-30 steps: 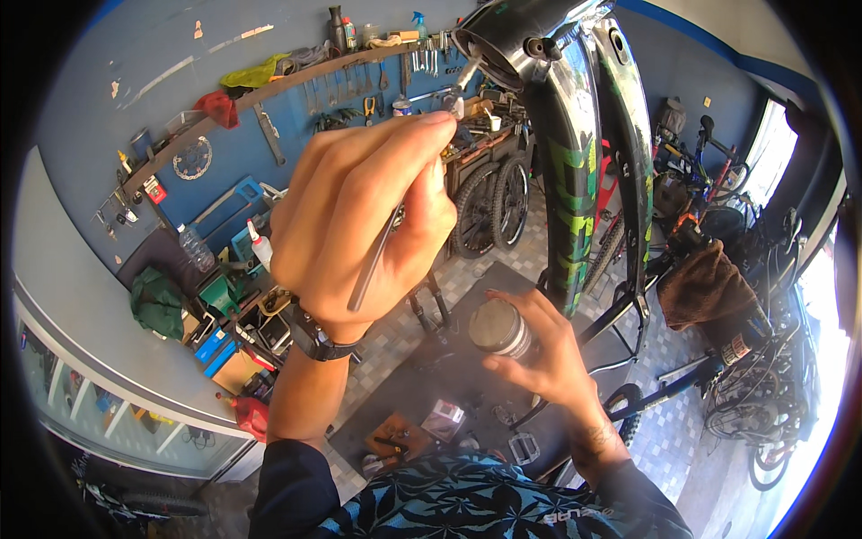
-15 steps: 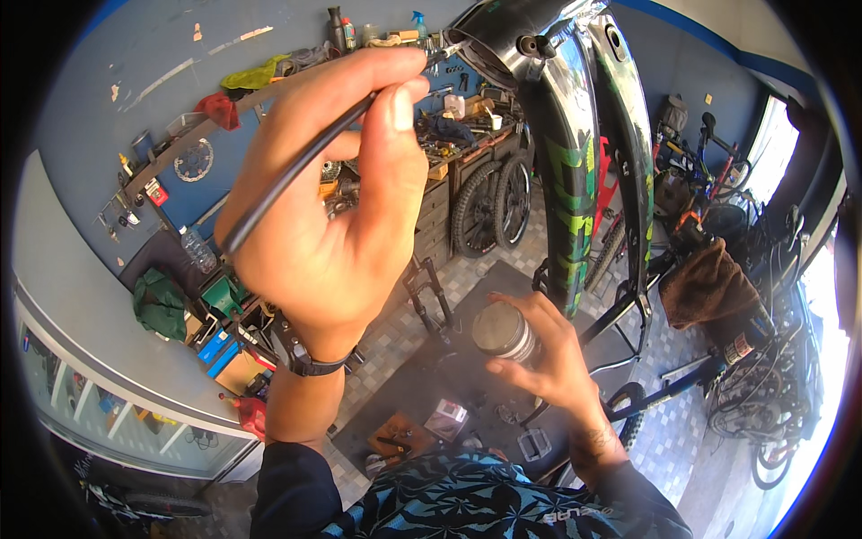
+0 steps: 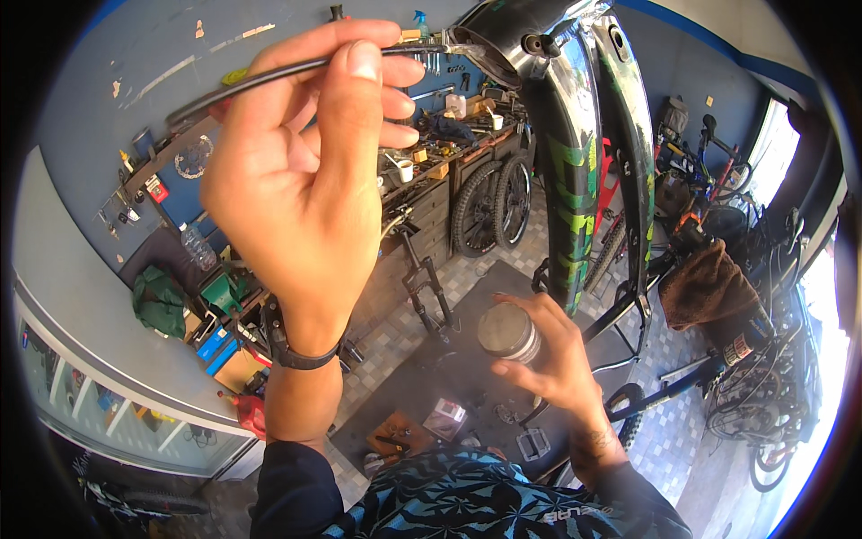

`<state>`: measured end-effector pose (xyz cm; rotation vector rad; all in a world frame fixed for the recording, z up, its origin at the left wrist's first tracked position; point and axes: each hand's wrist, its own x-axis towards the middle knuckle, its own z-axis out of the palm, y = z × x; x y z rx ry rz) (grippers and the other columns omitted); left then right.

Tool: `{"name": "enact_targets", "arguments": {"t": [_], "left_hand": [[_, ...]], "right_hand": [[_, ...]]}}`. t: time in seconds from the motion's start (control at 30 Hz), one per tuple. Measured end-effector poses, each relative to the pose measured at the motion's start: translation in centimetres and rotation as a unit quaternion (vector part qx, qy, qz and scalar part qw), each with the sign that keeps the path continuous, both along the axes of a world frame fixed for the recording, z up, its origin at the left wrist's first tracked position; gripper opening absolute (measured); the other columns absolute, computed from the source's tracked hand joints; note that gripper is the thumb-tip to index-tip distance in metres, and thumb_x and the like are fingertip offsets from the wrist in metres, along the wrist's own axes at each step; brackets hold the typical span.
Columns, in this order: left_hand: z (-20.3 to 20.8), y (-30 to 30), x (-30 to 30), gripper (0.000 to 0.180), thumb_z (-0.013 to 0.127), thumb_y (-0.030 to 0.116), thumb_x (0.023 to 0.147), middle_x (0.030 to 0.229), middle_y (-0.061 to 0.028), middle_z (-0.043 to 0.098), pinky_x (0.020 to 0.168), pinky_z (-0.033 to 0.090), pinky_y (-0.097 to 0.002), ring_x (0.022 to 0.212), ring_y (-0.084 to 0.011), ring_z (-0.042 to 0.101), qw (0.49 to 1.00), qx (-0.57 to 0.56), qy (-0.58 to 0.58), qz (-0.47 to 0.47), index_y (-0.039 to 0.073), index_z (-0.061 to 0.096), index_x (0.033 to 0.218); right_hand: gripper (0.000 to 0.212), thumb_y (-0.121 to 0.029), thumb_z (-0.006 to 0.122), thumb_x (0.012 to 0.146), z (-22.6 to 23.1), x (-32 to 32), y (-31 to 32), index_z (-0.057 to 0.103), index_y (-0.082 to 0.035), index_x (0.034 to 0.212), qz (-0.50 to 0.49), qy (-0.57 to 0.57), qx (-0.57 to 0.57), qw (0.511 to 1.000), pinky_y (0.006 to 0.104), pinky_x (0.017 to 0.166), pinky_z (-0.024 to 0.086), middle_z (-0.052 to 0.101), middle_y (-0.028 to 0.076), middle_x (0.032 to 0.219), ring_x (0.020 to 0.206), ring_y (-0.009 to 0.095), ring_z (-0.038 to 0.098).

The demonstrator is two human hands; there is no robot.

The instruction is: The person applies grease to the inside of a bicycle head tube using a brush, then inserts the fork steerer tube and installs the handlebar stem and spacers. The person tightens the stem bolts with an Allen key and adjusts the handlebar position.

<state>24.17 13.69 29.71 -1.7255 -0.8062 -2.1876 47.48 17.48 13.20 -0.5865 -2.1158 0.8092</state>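
My left hand (image 3: 305, 198) is raised at the upper left, pinching a slim black brush (image 3: 260, 85) between thumb and forefinger while the other fingers stay loosely apart. The brush lies nearly level, its bristle tip touching or just at the open round tube end (image 3: 489, 45) of a bicycle frame (image 3: 567, 162). That frame is glossy black with green camouflage patches. Lower down, my right hand (image 3: 561, 355) is wrapped around a small round jar (image 3: 505, 331) with a greyish top. Whether that top is a lid or the contents, I cannot tell.
Behind the frame runs a cluttered workbench (image 3: 431, 189) with two wheels (image 3: 489, 202) leaning on it. A suspension fork (image 3: 426, 287) stands beyond the dark mat (image 3: 395, 359). A pedal (image 3: 533, 442) and small parts lie below me. A brown cloth (image 3: 709, 286) and bicycles are at right.
My left hand has tilted and shifted left and slightly up, and the brush has swung from steep to nearly level, its tip staying by the tube end. The jar has barely moved.
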Motion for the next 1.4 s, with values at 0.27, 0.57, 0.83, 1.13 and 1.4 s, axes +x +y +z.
{"name": "enact_targets", "arguments": {"t": [0.27, 0.57, 0.83, 1.13, 1.4], "left_hand": [[0.5, 0.8, -2.0, 0.033, 0.058, 0.018, 0.108, 0.102, -0.0214, 0.076, 0.065, 0.064, -0.0341, 0.082, -0.0201, 0.072, 0.987, -0.084, -0.057, -0.123, -0.01, 0.067, 0.122], [0.4, 1.3, -2.7, 0.033, 0.059, 0.019, 0.108, 0.102, -0.0206, 0.076, 0.066, 0.065, -0.0339, 0.083, -0.02, 0.072, 0.977, -0.106, -0.072, -0.172, -0.009, 0.067, 0.122], [0.1, 1.3, -2.6, 0.032, 0.059, 0.019, 0.108, 0.099, -0.0202, 0.076, 0.066, 0.065, -0.0336, 0.08, -0.0196, 0.072, 0.977, -0.094, -0.075, -0.177, -0.009, 0.068, 0.12], [0.0, 1.5, -2.6, 0.032, 0.06, 0.019, 0.108, 0.097, -0.0206, 0.076, 0.063, 0.065, -0.0337, 0.079, -0.0198, 0.072, 0.988, -0.041, -0.079, -0.129, -0.011, 0.068, 0.117], [-1.5, 1.9, -1.3, 0.021, 0.062, 0.003, 0.104, 0.1, -0.025, 0.075, 0.07, 0.068, -0.0382, 0.081, -0.025, 0.075, 0.993, 0.11, 0.027, 0.011, -0.016, 0.068, 0.112]], "right_hand": [[0.074, -0.034, 0.089, 0.076, 0.3, 0.1, -0.2, 0.064, 0.003, 0.134, -0.006, -0.012, 0.01, 1.0, 0.0401, 0.098, 0.05, 0.068, 0.016, 0.122, 0.108, 0.03, 0.066], [0.075, -0.034, 0.089, 0.075, 0.6, 0.3, -0.7, 0.064, 0.003, 0.136, -0.009, -0.014, 0.005, 1.0, 0.0404, 0.099, 0.049, 0.068, 0.016, 0.122, 0.111, 0.031, 0.066], [0.073, -0.028, 0.091, 0.076, 0.5, 0.1, -0.7, 0.064, -0.002, 0.139, -0.007, 0.003, 0.062, 0.998, 0.0401, 0.088, 0.053, 0.064, 0.012, 0.104, 0.096, 0.03, 0.065], [0.078, -0.038, 0.09, 0.075, 0.7, 0.3, -1.1, 0.065, 0.003, 0.136, -0.023, -0.02, 0.014, 0.999, 0.0402, 0.098, 0.05, 0.068, 0.016, 0.12, 0.109, 0.03, 0.066], [0.078, -0.038, 0.09, 0.074, 0.8, 0.2, -1.0, 0.065, 0.003, 0.136, -0.026, -0.021, 0.021, 0.999, 0.0401, 0.098, 0.05, 0.069, 0.016, 0.119, 0.108, 0.03, 0.066]]}}
